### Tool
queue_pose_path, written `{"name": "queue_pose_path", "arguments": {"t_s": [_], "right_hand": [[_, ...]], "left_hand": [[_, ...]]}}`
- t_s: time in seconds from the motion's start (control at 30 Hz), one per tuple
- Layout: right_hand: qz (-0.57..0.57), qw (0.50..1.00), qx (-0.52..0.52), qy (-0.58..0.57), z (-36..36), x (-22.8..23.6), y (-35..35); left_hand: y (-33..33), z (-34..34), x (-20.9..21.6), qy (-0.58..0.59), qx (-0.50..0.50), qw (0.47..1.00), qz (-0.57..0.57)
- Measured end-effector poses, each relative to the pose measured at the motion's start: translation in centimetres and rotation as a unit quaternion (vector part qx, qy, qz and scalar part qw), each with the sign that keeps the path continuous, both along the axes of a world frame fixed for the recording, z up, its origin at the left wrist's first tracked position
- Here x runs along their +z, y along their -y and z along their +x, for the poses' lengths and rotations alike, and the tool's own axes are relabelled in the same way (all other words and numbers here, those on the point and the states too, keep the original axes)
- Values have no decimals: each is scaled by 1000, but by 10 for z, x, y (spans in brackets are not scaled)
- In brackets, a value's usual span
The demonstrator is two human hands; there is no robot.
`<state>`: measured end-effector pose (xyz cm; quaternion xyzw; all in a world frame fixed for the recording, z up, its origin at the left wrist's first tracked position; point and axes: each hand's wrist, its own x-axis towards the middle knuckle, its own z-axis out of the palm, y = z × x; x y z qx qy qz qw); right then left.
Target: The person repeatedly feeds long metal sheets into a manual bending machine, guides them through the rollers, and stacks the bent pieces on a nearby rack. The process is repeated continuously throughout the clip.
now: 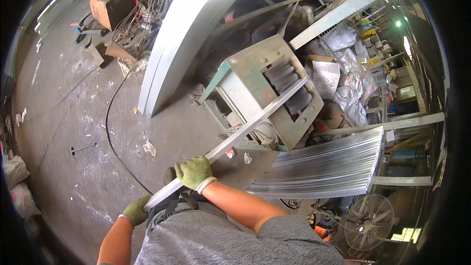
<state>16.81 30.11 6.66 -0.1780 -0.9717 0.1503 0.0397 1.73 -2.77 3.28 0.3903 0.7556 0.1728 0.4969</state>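
A long, pale metal bar (240,131) runs slantwise from my body up to a worn green-and-grey machine (255,59). My left hand (136,211), in a green work glove, is closed around the bar's near end. Farther along, my right hand (194,172), gloved alike, has its fingers wrapped over the bar close to my waist. The bar's far end lies across the machine's opening, in front of dark ribbed rollers (280,79). Whether it touches the rollers I cannot tell.
A large silver metal sheet or channel (181,34) rises beyond the machine's left side. Long shiny metal profiles (319,169) lie stacked on the right, with a floor fan (369,222) nearby. A black cable (109,126) crosses the floor. Scrap and a box (100,12) sit far left.
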Motion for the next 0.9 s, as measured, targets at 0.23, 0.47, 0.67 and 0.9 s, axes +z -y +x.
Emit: {"name": "queue_pose_path", "arguments": {"t_s": [0.23, 0.47, 0.67, 0.9], "right_hand": [[-21, 998, 31, -48, -3, -12, 18], [61, 995, -79, -15, 51, 10, -199], [105, 991, -81, 0, 61, 20, -252], [-30, 999, 39, 10, 36, -19, -71]], "left_hand": [[8, -7, 15, -3, -19, 1000, -10], [-214, 43, 17, -58, -36, 997, 34], [-269, 58, 18, -49, -55, 997, 7], [-88, 31, -24, -29, -15, 998, -45]]}}
